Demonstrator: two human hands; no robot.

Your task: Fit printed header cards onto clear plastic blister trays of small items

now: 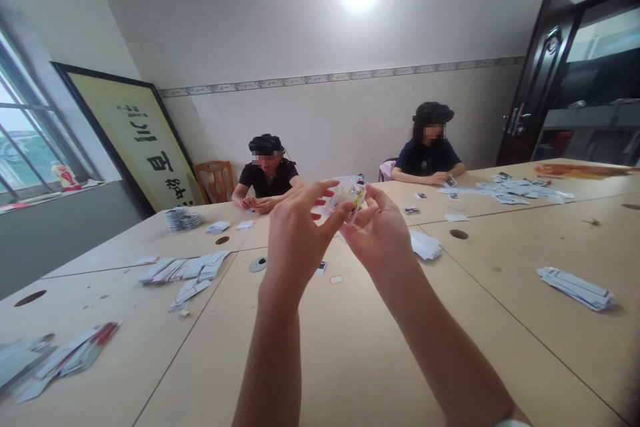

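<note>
Raised over the table in front of me, a small clear, shiny plastic packet shows yellow and dark marks; what it contains is too small to make out. My left hand grips it from the left, thumb across its near side and fingers behind. On the other side, my right hand holds the packet's right edge between thumb and curled fingers. Below the hands, a small dark card and a small white label with a reddish border lie on the tabletop.
The long pale table carries white paper strips, a stack of packets, a white bundle and a spread heap of packets. Two people, one black-shirted, the other dark-shirted, sit across, hands on small items.
</note>
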